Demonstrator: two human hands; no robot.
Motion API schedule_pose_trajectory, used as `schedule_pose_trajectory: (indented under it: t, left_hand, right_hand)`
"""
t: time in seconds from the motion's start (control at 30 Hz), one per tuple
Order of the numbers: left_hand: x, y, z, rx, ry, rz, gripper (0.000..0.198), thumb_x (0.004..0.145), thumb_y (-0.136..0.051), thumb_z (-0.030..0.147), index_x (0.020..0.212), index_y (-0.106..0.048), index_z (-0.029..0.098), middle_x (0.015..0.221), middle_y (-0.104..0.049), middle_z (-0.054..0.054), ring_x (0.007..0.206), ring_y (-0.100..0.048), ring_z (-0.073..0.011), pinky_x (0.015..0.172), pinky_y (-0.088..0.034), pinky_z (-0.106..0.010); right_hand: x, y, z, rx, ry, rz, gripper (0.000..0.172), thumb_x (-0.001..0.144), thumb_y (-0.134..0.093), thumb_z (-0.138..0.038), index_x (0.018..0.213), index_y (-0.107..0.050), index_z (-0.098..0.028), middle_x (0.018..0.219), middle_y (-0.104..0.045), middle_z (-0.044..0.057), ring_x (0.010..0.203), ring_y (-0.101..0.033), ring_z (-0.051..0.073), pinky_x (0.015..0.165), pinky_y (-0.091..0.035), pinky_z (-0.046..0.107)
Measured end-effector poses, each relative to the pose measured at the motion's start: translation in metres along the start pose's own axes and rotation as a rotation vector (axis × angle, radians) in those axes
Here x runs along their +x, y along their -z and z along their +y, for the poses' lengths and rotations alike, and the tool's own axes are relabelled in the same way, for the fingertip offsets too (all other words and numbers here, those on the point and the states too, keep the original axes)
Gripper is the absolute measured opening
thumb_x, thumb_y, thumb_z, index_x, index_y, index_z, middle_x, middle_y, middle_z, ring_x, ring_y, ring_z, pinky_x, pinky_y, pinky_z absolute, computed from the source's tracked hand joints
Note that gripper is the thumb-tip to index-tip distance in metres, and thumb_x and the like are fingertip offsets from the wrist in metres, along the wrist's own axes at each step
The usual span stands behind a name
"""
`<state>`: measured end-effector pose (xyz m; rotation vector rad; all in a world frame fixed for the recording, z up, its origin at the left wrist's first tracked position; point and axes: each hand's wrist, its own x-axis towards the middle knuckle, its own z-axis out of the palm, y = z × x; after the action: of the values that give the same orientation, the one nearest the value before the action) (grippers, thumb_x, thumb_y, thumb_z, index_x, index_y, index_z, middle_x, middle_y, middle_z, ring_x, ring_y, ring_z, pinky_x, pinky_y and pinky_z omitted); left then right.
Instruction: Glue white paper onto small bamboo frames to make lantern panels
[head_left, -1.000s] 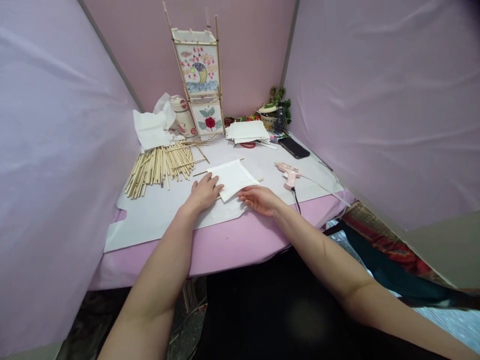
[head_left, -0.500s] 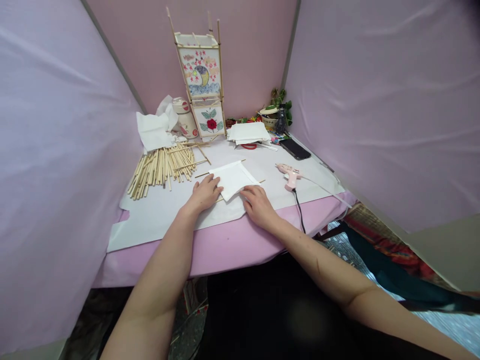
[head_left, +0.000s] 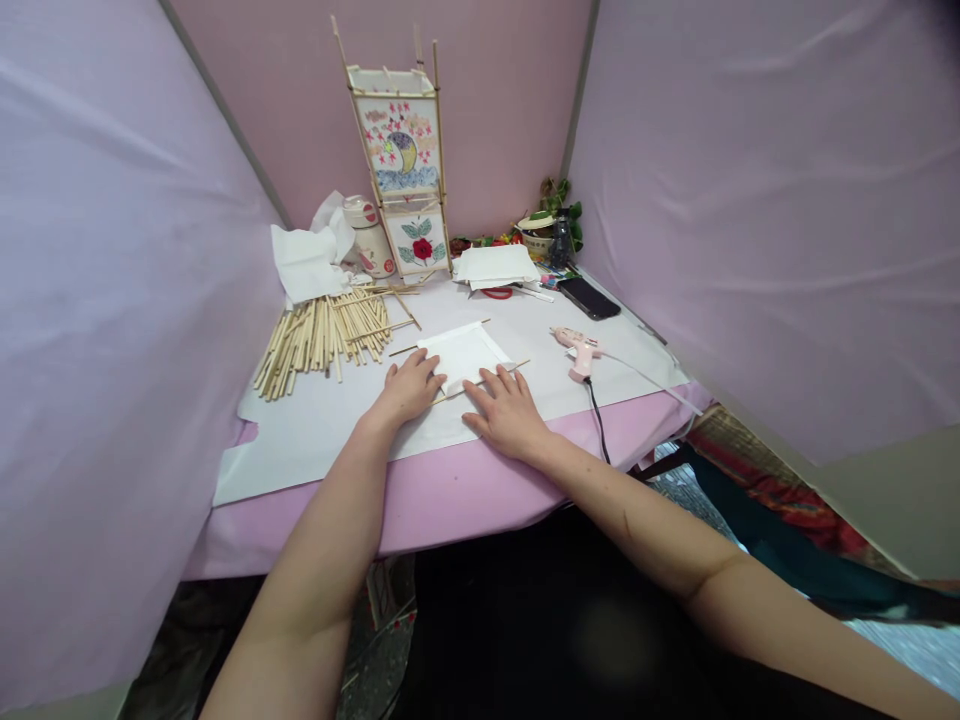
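Note:
A white sheet of paper (head_left: pixel 463 352) lies over a small frame of thin wooden sticks, whose ends (head_left: pixel 524 363) poke out at the corners. Its near edge is folded over the near stick. My left hand (head_left: pixel 411 386) rests on the left side of the sheet and frame, fingers stretched out. Along the near edge, my right hand (head_left: pixel 506 410) lies flat with its fingers spread, pressing on the folded paper. To the right of that hand a pink glue gun (head_left: pixel 579 350) lies on its side.
Loose wooden sticks (head_left: pixel 322 335) are heaped at the left beside crumpled white paper (head_left: pixel 309 262). Behind stand a bottle (head_left: pixel 369 238) and a tall stick lantern (head_left: pixel 405 150) with painted panels. A paper stack (head_left: pixel 496 264) and a phone (head_left: pixel 589 297) lie at the back right.
The sheet's near edge, lifted before, now lies folded down over the near stick. My right hand has flattened and spread its fingers on it. My left hand has stayed in place.

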<state>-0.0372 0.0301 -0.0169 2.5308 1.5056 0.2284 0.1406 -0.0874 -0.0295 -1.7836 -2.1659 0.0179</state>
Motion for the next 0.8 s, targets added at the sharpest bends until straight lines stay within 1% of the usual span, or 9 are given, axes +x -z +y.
schedule_pose_trajectory:
  t: [0.2, 0.3, 0.37, 0.4, 0.5, 0.57, 0.6, 0.67, 0.8]
  left_hand:
    - [0.0, 0.001, 0.0, -0.007, -0.008, -0.008, 0.046, 0.096, -0.035, 0.039, 0.137, -0.046, 0.023, 0.154, -0.032, -0.012, 0.141, -0.029, -0.0251, 0.113, -0.021, -0.054]
    - [-0.001, 0.004, -0.001, -0.05, 0.007, -0.037, 0.049, 0.099, -0.022, 0.041, 0.138, -0.046, 0.023, 0.155, -0.03, -0.011, 0.143, -0.024, -0.0237, 0.113, -0.019, -0.056]
    - [-0.002, 0.006, -0.001, -0.082, -0.004, -0.079, 0.055, 0.099, -0.014, 0.047, 0.14, -0.045, 0.025, 0.156, -0.029, -0.009, 0.145, -0.018, -0.0223, 0.114, -0.015, -0.057]
    - [-0.003, 0.007, -0.002, -0.09, -0.013, -0.101, 0.058, 0.098, -0.014, 0.052, 0.141, -0.043, 0.025, 0.156, -0.027, -0.009, 0.146, -0.015, -0.0221, 0.114, -0.013, -0.057]
    - [-0.007, 0.01, -0.001, -0.079, -0.022, -0.135, 0.071, 0.091, -0.028, 0.068, 0.146, -0.036, 0.024, 0.159, -0.019, -0.011, 0.147, -0.011, -0.0251, 0.115, -0.007, -0.056]
    - [-0.009, 0.011, 0.0, -0.067, -0.01, -0.129, 0.078, 0.086, -0.037, 0.071, 0.147, -0.035, 0.023, 0.16, -0.015, -0.012, 0.147, -0.011, -0.0279, 0.115, -0.005, -0.055]
    - [-0.009, 0.011, 0.001, -0.062, -0.006, -0.128, 0.077, 0.085, -0.04, 0.07, 0.147, -0.035, 0.023, 0.16, -0.015, -0.013, 0.147, -0.011, -0.0287, 0.115, -0.004, -0.055]
    - [-0.008, 0.011, 0.001, -0.053, -0.001, -0.132, 0.071, 0.087, -0.041, 0.062, 0.147, -0.035, 0.023, 0.16, -0.015, -0.012, 0.147, -0.012, -0.0289, 0.115, -0.005, -0.055]
    - [-0.006, 0.009, 0.0, -0.04, -0.013, -0.141, 0.062, 0.089, -0.039, 0.047, 0.146, -0.035, 0.022, 0.159, -0.018, -0.011, 0.147, -0.013, -0.0265, 0.115, -0.008, -0.056]
  right_hand:
    - [0.01, 0.002, 0.0, -0.013, 0.02, -0.058, 0.062, 0.092, -0.046, -0.058, 0.145, -0.041, -0.027, 0.151, -0.037, 0.014, 0.141, -0.021, 0.04, 0.113, -0.008, 0.058]
    - [0.013, 0.002, -0.001, -0.016, 0.016, -0.081, 0.063, 0.091, -0.046, -0.06, 0.145, -0.04, -0.029, 0.151, -0.037, 0.014, 0.141, -0.021, 0.042, 0.112, -0.005, 0.06]
    - [0.014, 0.001, -0.001, -0.018, 0.011, -0.09, 0.064, 0.091, -0.044, -0.062, 0.146, -0.039, -0.029, 0.152, -0.035, 0.014, 0.141, -0.02, 0.043, 0.111, -0.004, 0.061]
    - [0.014, 0.0, -0.002, -0.019, 0.01, -0.092, 0.065, 0.091, -0.044, -0.062, 0.146, -0.039, -0.03, 0.152, -0.035, 0.014, 0.141, -0.019, 0.043, 0.111, -0.003, 0.062]
    - [0.014, -0.001, -0.002, -0.023, 0.009, -0.09, 0.065, 0.091, -0.043, -0.062, 0.147, -0.038, -0.03, 0.153, -0.034, 0.014, 0.141, -0.019, 0.044, 0.111, -0.002, 0.062]
    - [0.014, -0.001, -0.003, -0.028, 0.01, -0.092, 0.065, 0.091, -0.043, -0.062, 0.146, -0.038, -0.03, 0.153, -0.034, 0.015, 0.141, -0.019, 0.044, 0.111, -0.002, 0.062]
    - [0.014, -0.001, -0.003, -0.031, 0.008, -0.096, 0.065, 0.091, -0.043, -0.063, 0.146, -0.038, -0.029, 0.153, -0.033, 0.015, 0.141, -0.019, 0.044, 0.111, -0.002, 0.062]
    - [0.014, 0.0, -0.003, -0.039, 0.002, -0.109, 0.065, 0.091, -0.042, -0.063, 0.146, -0.038, -0.03, 0.153, -0.033, 0.015, 0.141, -0.018, 0.044, 0.11, -0.002, 0.063]
    - [0.015, 0.002, -0.004, -0.065, -0.004, -0.123, 0.065, 0.091, -0.041, -0.063, 0.147, -0.036, -0.031, 0.153, -0.033, 0.013, 0.141, -0.018, 0.043, 0.11, -0.004, 0.064]
